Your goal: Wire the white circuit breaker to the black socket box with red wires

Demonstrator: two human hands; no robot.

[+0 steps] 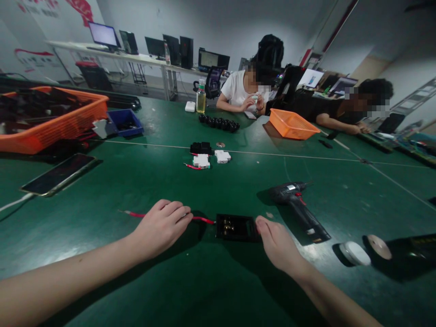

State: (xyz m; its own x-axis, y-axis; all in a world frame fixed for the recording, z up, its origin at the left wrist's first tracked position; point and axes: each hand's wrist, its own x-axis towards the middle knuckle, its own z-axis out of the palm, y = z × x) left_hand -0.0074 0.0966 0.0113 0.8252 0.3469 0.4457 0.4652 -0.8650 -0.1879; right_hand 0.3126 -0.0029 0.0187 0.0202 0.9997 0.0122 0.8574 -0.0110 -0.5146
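My left hand (166, 225) is closed around a red wire (204, 220) whose bare end sticks out to the left. The wire's other end enters a small black housing (238, 227) with brass-coloured parts showing in its open top. My right hand (277, 240) pinches the right end of that housing just above the green table. Beyond my right hand lies a black cordless screwdriver (298, 209). Farther off, two white blocks, one a white module (201, 161) with a red wire, the other a white block (222, 156), lie by a black part (200, 148).
At left are an orange basket (68, 131) of black parts, a blue bin (127, 131) and a phone (59, 175) on a cable. A bottle (200, 97), black beads (220, 123) and an orange basket (296, 125) stand ahead. Two people sit opposite. A white lid (356, 253) lies right.
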